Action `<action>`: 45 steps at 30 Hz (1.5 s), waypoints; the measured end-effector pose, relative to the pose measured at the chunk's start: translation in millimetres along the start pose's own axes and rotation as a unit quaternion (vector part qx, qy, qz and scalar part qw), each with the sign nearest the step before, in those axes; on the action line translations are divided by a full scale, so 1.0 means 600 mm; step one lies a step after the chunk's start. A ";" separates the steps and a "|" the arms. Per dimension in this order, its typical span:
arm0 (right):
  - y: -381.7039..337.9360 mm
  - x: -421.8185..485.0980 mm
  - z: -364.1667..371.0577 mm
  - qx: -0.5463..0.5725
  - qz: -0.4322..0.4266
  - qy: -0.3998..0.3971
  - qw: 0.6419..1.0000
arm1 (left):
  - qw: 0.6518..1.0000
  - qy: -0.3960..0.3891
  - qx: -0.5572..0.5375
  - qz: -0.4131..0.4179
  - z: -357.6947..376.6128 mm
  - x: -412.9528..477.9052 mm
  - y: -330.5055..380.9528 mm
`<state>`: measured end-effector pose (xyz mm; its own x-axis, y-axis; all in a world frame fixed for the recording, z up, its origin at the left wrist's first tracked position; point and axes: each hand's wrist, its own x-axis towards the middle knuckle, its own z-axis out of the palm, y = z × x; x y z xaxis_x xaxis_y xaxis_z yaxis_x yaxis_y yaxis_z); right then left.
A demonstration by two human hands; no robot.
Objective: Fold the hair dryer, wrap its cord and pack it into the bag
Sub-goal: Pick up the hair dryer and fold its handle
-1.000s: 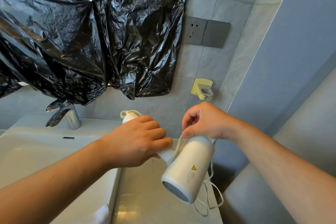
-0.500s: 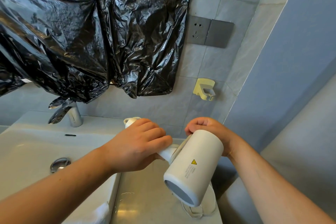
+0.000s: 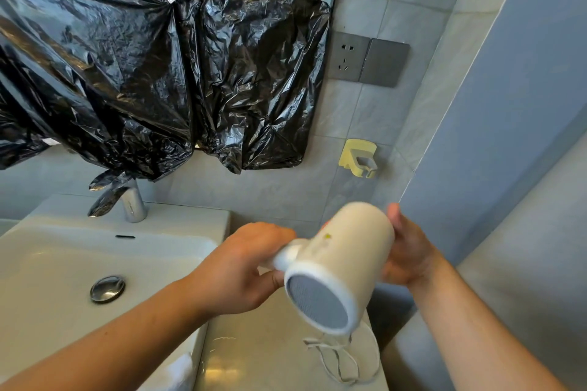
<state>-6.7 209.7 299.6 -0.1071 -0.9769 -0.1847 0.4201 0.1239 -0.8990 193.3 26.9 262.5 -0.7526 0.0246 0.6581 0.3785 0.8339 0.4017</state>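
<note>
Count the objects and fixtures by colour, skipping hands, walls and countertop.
White: 3 (hair dryer, cord, sink)
Grey: 2 (socket, blank plate)
Chrome: 2 (faucet, drain plug)
Black: 1 (plastic covering)
Yellow: 1 (wall holder)
Total: 9

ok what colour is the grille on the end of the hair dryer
The grille is grey, on the white hair dryer; the head view shows it best.

Left hand (image 3: pixel 241 267) grips hair dryer (image 3: pixel 346 263) handle; right hand (image 3: pixel 409 251) cups barrel; cord (image 3: pixel 327 345) dangles onto counter (image 3: pixel 254 359).
</note>
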 end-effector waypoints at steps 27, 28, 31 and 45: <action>0.026 0.061 0.151 -0.195 -0.175 0.269 0.927 | 0.879 0.222 -0.154 -0.392 0.017 0.031 0.025; 0.033 0.064 0.155 -0.196 -0.173 0.275 0.925 | 0.858 0.258 -0.192 -0.399 0.017 0.034 0.022; 0.052 0.070 0.172 -0.188 -0.167 0.283 0.926 | 0.791 0.324 -0.340 -0.392 0.022 0.040 0.017; 0.044 0.071 0.155 -0.171 -0.148 0.294 0.929 | 0.601 0.317 -0.612 -0.405 0.019 0.037 0.023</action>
<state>83.9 155.5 304.9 -0.6884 -0.7253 -0.0040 -0.0067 0.0118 -0.9999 175.6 45.4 275.4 -0.7469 -0.6552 -0.1135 0.4319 -0.6079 0.6663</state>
